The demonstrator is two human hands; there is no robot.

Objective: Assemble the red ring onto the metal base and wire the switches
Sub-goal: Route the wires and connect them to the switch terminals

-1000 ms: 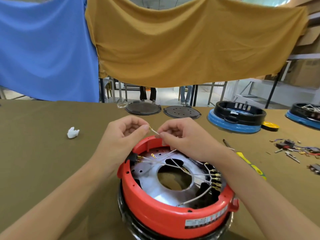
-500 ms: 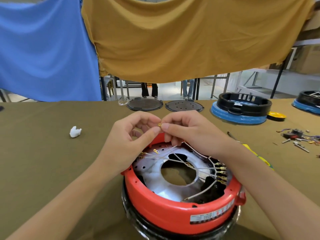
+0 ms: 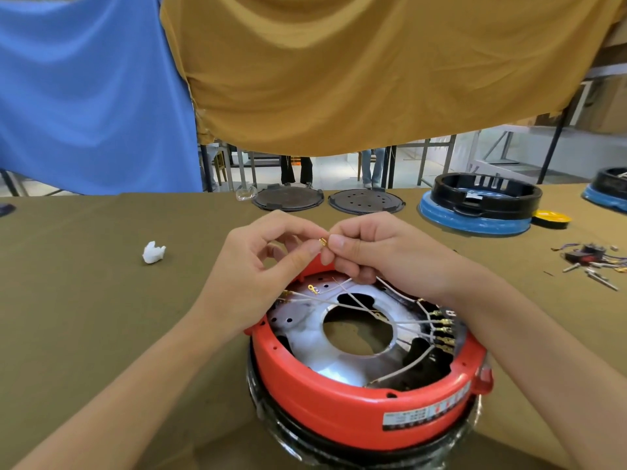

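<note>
The red ring sits on the shiny metal base in front of me on the table. Several thin white wires with brass terminals cross the base; a row of terminals is plugged in at the ring's right inner side. Above the ring's far edge, my left hand and my right hand meet. Together they pinch a small brass terminal on a wire end between fingertips.
A white crumpled scrap lies to the left. Two dark round plates sit at the table's far edge. A black-and-blue ring assembly, a yellow disc and loose switches and screws lie to the right.
Both hands have lifted slightly and closed together on the wire end; the brass terminal now shows between the fingertips. The view has shifted a little.
</note>
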